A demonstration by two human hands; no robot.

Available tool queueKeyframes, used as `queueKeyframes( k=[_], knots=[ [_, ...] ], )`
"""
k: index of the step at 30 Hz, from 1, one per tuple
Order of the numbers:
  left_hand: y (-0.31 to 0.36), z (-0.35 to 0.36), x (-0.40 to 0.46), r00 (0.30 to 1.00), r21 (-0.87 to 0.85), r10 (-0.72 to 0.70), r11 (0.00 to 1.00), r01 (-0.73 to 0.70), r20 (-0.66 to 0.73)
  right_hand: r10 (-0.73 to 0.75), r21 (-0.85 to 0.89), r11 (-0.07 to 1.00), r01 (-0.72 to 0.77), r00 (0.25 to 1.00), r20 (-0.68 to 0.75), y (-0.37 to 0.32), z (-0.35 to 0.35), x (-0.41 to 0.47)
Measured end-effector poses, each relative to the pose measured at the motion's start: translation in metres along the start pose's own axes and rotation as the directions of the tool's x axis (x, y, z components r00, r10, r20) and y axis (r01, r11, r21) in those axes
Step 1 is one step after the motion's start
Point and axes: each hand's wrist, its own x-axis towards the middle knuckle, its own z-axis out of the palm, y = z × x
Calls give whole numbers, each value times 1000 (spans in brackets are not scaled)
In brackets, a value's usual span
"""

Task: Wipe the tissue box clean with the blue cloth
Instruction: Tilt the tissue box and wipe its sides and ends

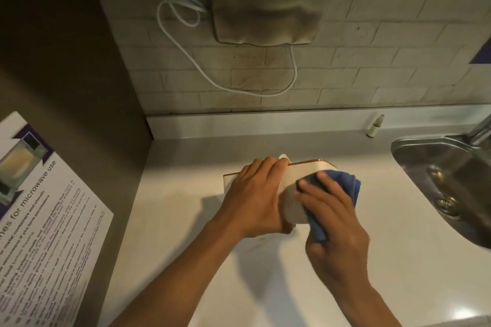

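Observation:
A white tissue box with a thin orange-brown edge stands on the pale counter, a tissue tip showing at its top. My left hand grips the box across its top and near side. My right hand holds the blue cloth and presses it against the box's right end. The hands and cloth hide much of the box.
A steel sink with a tap is set into the counter at the right. A small dropper bottle stands by the back wall. A hand dryer with a white cable hangs above. A microwave notice is fixed to the left panel.

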Motion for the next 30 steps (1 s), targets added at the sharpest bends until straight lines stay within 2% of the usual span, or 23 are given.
queueKeyframes(
  k=[2, 3, 4, 6, 8, 9, 12, 14, 15, 16, 18, 20, 23, 26, 30],
  knots=[
    [1, 2, 1, 1000, 25, 2, 1000, -3, 18, -53, -18, 998, 54, 997, 47, 2, 2, -2],
    [1, 1, 1, 1000, 39, -5, 999, 5, 15, -30, 0, 1000, 30, 998, 48, 6, 1, -1],
    [0, -2, 1, 1000, 53, -11, 999, 10, 13, 28, 31, 999, -29, 999, 24, 13, 0, 1],
    [-1, -7, 0, 1000, 63, -17, 998, 17, 4, 299, 207, 936, -285, 954, -39, 30, -4, 5],
    [0, -12, -2, 999, 34, -41, 999, 42, -35, 594, 473, 705, -529, 804, 14, 45, -3, 12],
    [1, -13, -4, 997, 22, -52, 998, 53, -57, 680, 556, 590, -586, 732, 50, 51, -1, 13],
    [2, -13, -7, 996, 30, -45, 998, 47, -77, 823, 654, 344, -674, 551, 135, 64, 9, 3],
    [1, -13, -10, 996, 30, -53, 998, 55, -65, 886, 714, 119, -690, 398, 237, 69, 17, -7],
    [0, -13, -11, 996, 27, -63, 998, 65, -67, 875, 735, -15, -678, 347, 338, 70, 21, -12],
    [0, -12, -12, 995, 26, -73, 997, 75, -73, 823, 742, -154, -653, 331, 462, 71, 25, -14],
    [1, -12, -14, 992, 25, -92, 995, 94, -84, 663, 709, -381, -593, 359, 657, 67, 33, -17],
    [4, -13, -14, 992, 45, -88, 995, 93, -89, 539, 661, -505, -555, 395, 744, 62, 38, -17],
    [11, -17, -11, 998, 101, -45, 994, 49, -41, 438, 593, -602, -535, 399, 805, 57, 48, -18],
    [18, -26, -6, 998, 183, -28, 983, 17, 56, 449, 592, -647, -481, 387, 805, 56, 58, -24],
    [26, -45, 0, 984, 258, 50, 961, -94, 170, 470, 633, -681, -369, 443, 764, 55, 61, -32]
  ],
)
